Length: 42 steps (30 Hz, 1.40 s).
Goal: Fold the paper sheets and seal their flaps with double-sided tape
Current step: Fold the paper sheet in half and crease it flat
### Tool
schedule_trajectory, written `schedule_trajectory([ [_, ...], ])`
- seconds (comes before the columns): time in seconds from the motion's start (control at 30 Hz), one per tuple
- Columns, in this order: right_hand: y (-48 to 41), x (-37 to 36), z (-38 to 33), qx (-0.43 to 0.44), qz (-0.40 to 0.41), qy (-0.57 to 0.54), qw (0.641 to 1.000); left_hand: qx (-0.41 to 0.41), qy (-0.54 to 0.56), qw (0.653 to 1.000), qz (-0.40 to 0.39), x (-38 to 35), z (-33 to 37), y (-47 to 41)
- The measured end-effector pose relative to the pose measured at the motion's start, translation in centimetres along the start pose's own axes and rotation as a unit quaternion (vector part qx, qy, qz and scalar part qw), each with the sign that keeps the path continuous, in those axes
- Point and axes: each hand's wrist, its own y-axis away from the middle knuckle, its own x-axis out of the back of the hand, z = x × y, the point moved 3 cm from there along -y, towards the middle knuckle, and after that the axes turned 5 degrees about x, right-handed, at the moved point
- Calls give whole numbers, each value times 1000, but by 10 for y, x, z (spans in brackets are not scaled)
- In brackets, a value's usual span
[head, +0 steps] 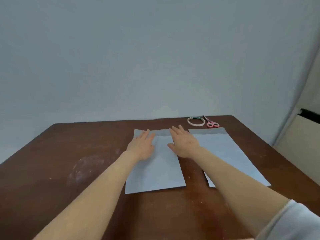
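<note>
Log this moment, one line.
step: flap fold | left hand: flat on left sheet | right hand: flat on its right edge | tape roll, scissors: untouched

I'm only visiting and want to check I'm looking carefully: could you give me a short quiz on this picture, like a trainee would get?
1. True or false: the tape roll lies right beside the pink-handled scissors on the table.
2. The left hand and right hand both touch: A) the tape roll B) the left sheet C) the scissors.
3. Fill in: the number of paper sheets lying on the table is ___.

Key: 1 true; 2 B; 3 two.
</note>
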Motion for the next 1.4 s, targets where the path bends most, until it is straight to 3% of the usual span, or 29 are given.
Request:
schedule_trajectory([
  [0.27, -30, -35, -1, 43, -112, 29, 992, 12, -5, 993, -116, -28, -3, -24],
  [0.93, -33, -26, 57, -7, -145, 40, 989, 39, -3, 997, -71, -19, 34, -65],
  [1.23, -17, -10, 102, -86, 37, -53, 994, 30, 33, 998, -42, -14, 40, -67],
  [1.4, -10, -11, 106, -119, 25, -43, 992, -7, 47, 998, -44, -13, 53, -60],
])
